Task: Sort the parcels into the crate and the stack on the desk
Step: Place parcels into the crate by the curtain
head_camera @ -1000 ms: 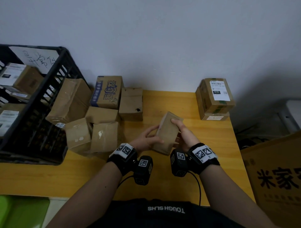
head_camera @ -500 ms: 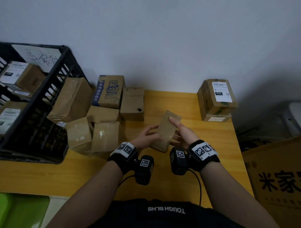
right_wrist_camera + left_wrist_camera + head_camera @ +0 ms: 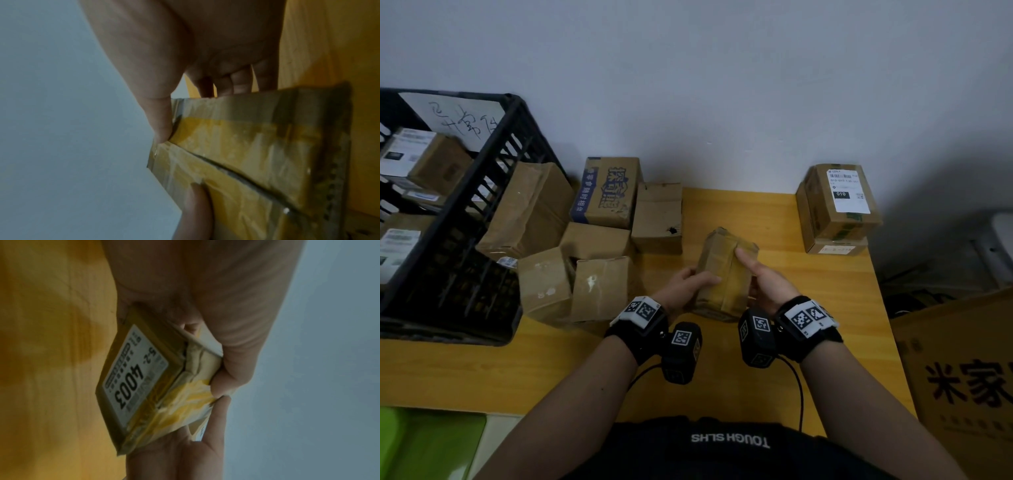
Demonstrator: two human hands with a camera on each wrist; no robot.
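Both hands hold a small taped cardboard parcel (image 3: 724, 270) just above the middle of the wooden desk (image 3: 756, 377). My left hand (image 3: 686, 286) grips its left side and my right hand (image 3: 763, 281) its right side, thumb on top. In the left wrist view the parcel (image 3: 156, 386) shows a white label reading 4003 on its underside; the right wrist view shows its taped face (image 3: 257, 146). A black crate (image 3: 465, 240) with labelled parcels stands at the left. A stack of two labelled parcels (image 3: 837, 205) sits at the desk's far right corner.
A cluster of unsorted cardboard parcels (image 3: 592, 240) lies between the crate and my hands, against the wall. A large printed carton (image 3: 962, 377) stands off the desk's right edge. Something green (image 3: 424, 442) shows below the near left edge.
The parcel has been turned in both hands, so its broad taped face now points up and its labelled side faces down. Both hands stayed in place.
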